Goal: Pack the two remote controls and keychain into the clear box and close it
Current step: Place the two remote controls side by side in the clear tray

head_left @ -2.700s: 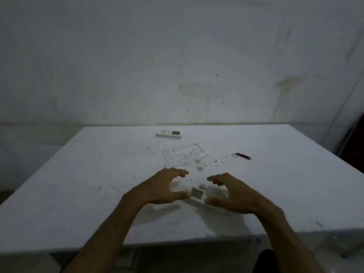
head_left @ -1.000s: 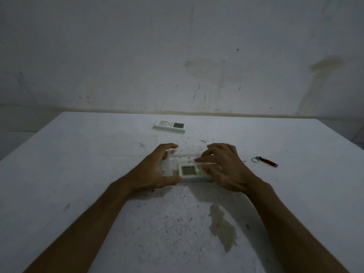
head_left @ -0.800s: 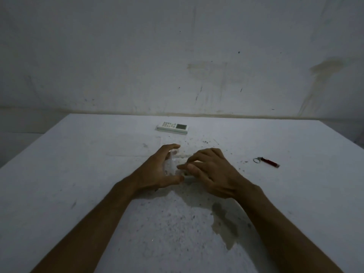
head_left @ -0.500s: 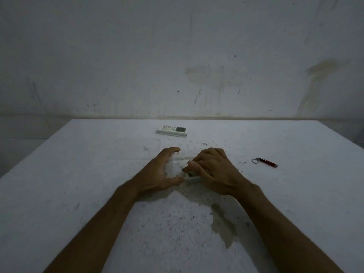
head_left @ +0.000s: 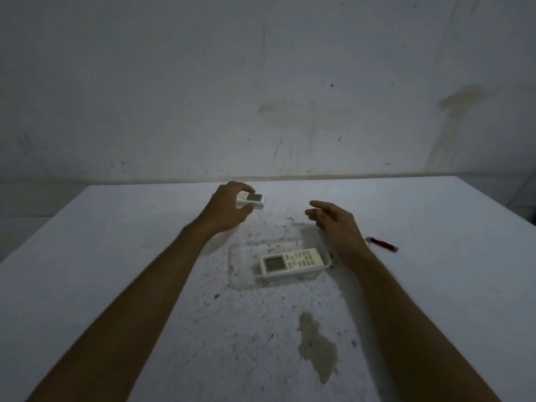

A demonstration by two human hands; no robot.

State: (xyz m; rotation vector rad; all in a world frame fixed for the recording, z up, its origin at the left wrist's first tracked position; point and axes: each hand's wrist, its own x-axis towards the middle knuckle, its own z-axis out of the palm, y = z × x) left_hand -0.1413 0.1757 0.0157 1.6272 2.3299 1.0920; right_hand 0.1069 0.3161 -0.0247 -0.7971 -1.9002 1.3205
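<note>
A clear box [head_left: 240, 265] stands open at the table's middle. One white remote control [head_left: 293, 259] lies inside it, screen to the left. Far back, my left hand [head_left: 229, 210] curls around the second white remote control [head_left: 253, 199], thumb and fingers on its sides; it rests on or just above the table. My right hand [head_left: 333, 224] hovers with fingers apart over the box's right end and holds nothing. The red keychain [head_left: 383, 244] with its metal ring lies on the table just right of my right wrist. I do not see the box's lid.
The white table [head_left: 116, 256] is speckled with dark spots around the box. A brownish stain [head_left: 317, 343] marks the surface nearer to me. A stained wall [head_left: 261, 82] rises right behind the table's far edge.
Both hands have left the remote that lies in the box. My left hand has reached to the far remote and closed around it; my right hand has lifted and opened.
</note>
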